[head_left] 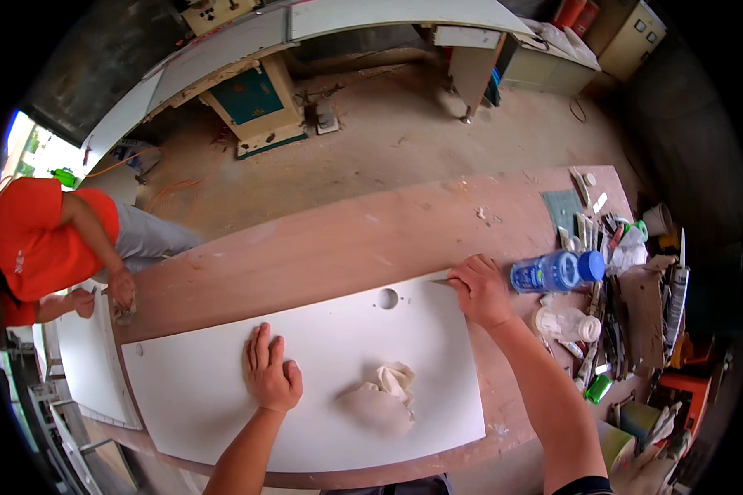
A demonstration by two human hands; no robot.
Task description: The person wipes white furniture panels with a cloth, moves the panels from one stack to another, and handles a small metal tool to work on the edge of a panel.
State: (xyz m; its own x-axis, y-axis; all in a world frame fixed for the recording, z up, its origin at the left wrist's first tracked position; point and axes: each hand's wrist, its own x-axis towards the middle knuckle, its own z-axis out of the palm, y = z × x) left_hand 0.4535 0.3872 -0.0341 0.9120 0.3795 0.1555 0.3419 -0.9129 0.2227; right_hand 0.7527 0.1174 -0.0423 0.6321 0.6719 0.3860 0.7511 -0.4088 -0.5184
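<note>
A white panel [198,396] with a round hole near its far edge lies flat on the brown worktable. My left hand [272,375] rests on the panel's surface with fingers stretched out, holding nothing. At the panel's far right corner is my right hand [481,290], its fingers curled down at the edge. Whatever lies under those fingers is hidden; a pale strip shows along the edge beside them. Between my forearms, a crumpled off-white cloth [385,400] sits on the panel.
A blue-capped bottle [545,272] and a clear jar [563,324] lie right of my right hand, beside piled tools and tubes. At the left, a person in an orange shirt [41,239] works over another white panel [91,363]. A long bench [404,18] stands beyond the floor.
</note>
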